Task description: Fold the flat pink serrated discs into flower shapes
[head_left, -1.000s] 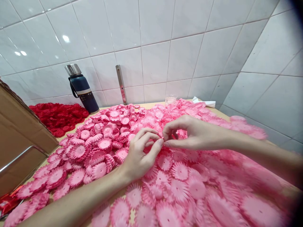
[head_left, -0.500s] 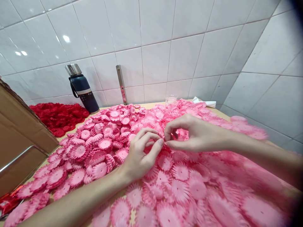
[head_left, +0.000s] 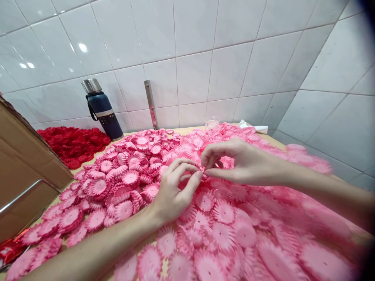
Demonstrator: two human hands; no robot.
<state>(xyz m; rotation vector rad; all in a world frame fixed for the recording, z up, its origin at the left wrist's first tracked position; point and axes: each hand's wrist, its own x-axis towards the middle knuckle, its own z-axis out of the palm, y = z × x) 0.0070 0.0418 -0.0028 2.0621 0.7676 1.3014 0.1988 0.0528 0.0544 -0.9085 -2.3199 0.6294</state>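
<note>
Many pink discs (head_left: 220,210) lie beneath the left hand (head_left: 172,191) and right hand (head_left: 241,160), whose fingers (head_left: 216,148) nearly meet; I cannot tell whether either set closes on one

We have free air above the heaped pink round discs with fringed edges (head_left: 129,177), until the white tiled wall (head_left: 193,74). On our left, the brown cardboard panel (head_left: 26,168) blocks passage, and farther back the dark-blue cylindrical bottle (head_left: 102,109).
</note>
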